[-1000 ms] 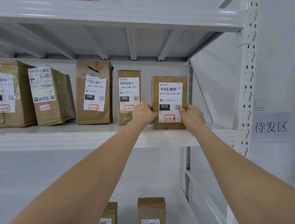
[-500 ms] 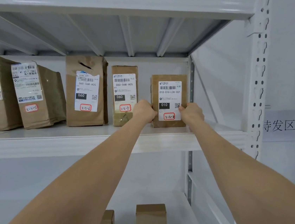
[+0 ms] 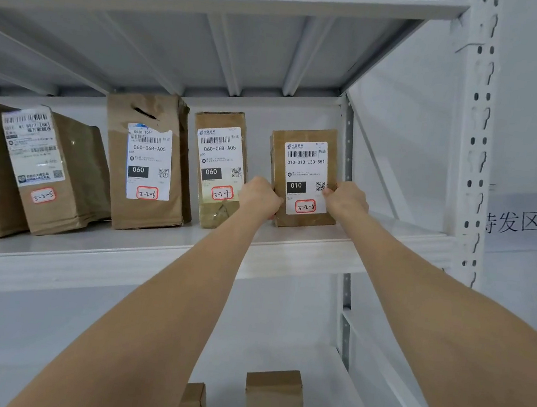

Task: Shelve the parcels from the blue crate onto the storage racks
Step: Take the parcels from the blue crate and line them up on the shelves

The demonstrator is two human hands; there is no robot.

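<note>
White rack shelf (image 3: pixel 88 249) spans the head view; near one o'clock a brown parcel (image 3: pixel 307 174) stands on it, left hand (image 3: pixel 259 199) and right hand (image 3: pixel 344 202) gripping its lower sides. Released off-balance it could tip forward; nudged toward nine o'clock, it might knock the neighbouring parcel (image 3: pixel 217 167).

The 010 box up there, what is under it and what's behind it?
Under the 010 box is the white shelf. The left hand and the right hand grip its sides. The box itself hides whatever is directly behind it.
</note>
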